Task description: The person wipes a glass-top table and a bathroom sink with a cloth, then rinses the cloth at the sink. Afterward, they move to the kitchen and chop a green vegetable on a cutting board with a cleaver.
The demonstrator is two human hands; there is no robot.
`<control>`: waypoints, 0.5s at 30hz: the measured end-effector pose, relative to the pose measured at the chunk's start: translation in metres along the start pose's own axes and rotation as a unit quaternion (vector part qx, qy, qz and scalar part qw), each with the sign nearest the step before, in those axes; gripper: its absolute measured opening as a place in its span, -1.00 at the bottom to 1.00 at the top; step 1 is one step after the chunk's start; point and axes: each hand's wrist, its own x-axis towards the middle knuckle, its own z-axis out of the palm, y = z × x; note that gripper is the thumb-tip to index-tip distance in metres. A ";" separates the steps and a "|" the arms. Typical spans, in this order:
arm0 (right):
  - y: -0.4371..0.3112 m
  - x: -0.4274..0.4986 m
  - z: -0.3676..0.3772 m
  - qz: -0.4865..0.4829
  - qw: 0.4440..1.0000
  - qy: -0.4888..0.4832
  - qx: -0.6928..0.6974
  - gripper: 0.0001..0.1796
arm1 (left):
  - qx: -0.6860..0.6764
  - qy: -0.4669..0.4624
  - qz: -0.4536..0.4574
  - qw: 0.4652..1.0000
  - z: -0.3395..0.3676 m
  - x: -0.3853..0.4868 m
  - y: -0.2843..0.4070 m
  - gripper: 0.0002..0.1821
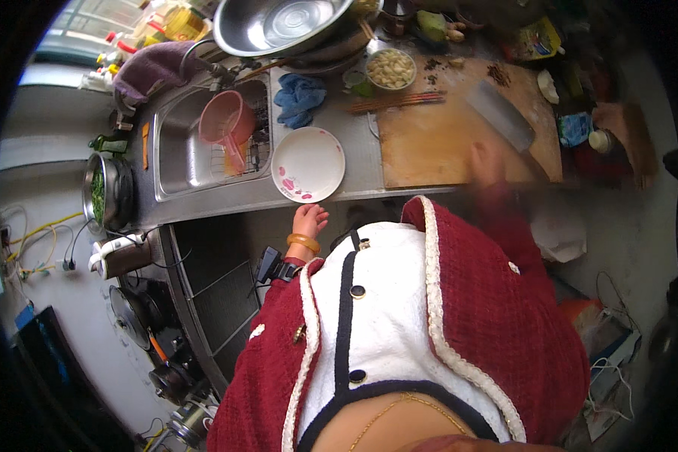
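Observation:
My left hand (310, 220), with an amber-coloured bangle at its wrist, hangs just below the counter edge near a white floral plate (308, 164); its fingers are loosely bent and nothing shows in them. Over the right part of a wooden cutting board (424, 150) is my right hand (489, 161), blurred. A cleaver (502, 116) lies on the board just beyond and to the right of that hand. Whether the fingers touch anything there cannot be made out. Chopsticks (398, 102) lie across the board's left edge, below a bowl of peeled garlic cloves (391, 69).
A steel sink (181, 152) holds a pink plastic strainer or dipper (227, 120). Beside it lies a blue cloth (299, 99). A large steel basin (282, 25) stands at the back. A white jar (600, 141) and packets sit right of the board.

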 end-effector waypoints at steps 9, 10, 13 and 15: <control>-0.075 -0.015 0.031 -0.082 0.996 -0.023 0.028 -0.82 | -0.048 -0.018 -0.014 0.999 -0.054 -0.001 -0.014 -0.77; -0.083 -0.015 0.037 -0.079 0.994 -0.059 -0.046 -0.82 | -0.054 -0.020 -0.011 0.998 -0.060 -0.002 -0.016 -0.77; -0.104 -0.020 0.054 -0.071 0.994 -0.068 0.045 -0.82 | -0.068 -0.011 -0.018 0.997 -0.073 -0.005 -0.021 -0.78; -0.113 -0.022 0.058 -0.120 0.990 -0.052 0.051 -0.81 | -0.075 -0.025 -0.031 0.996 -0.079 -0.008 -0.021 -0.76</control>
